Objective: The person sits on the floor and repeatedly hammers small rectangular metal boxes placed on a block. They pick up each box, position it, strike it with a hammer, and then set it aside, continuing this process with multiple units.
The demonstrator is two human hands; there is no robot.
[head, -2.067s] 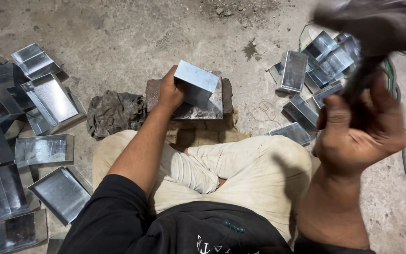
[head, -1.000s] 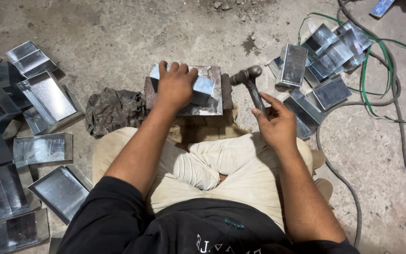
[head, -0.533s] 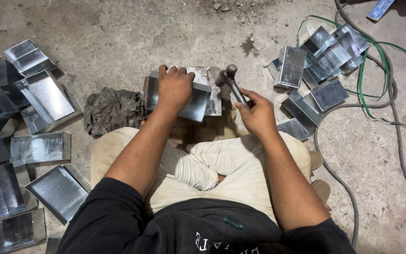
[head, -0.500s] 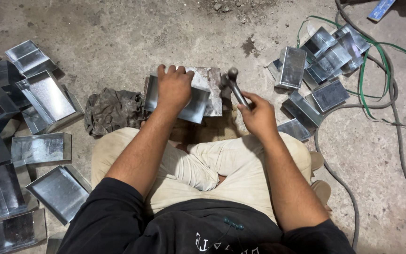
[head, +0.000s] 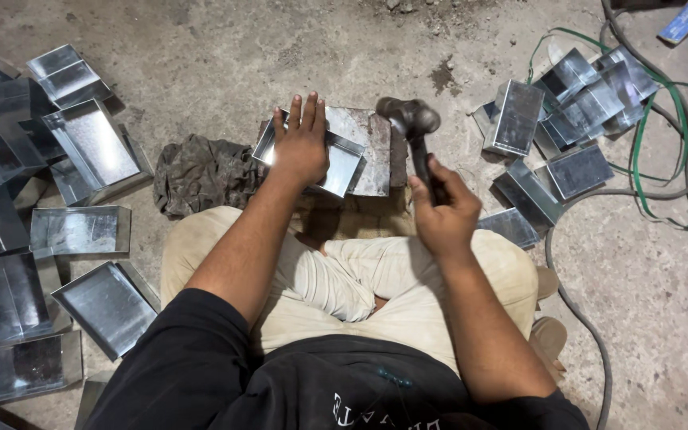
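While seated: person works over a block.
Left hand: flat, fingers spread, pressing the metal tray.
Right hand: clamped on the hammer (head just right of block).

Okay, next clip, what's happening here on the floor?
A person sits cross-legged on a concrete floor. The left hand presses flat on a shiny folded sheet-metal tray lying on a flat metal block. The right hand grips a dark-headed hammer, its head at the block's right edge. More metal trays are piled to the left and right, a crumpled grey rag lies beside the block, and green and grey cables run along the right.
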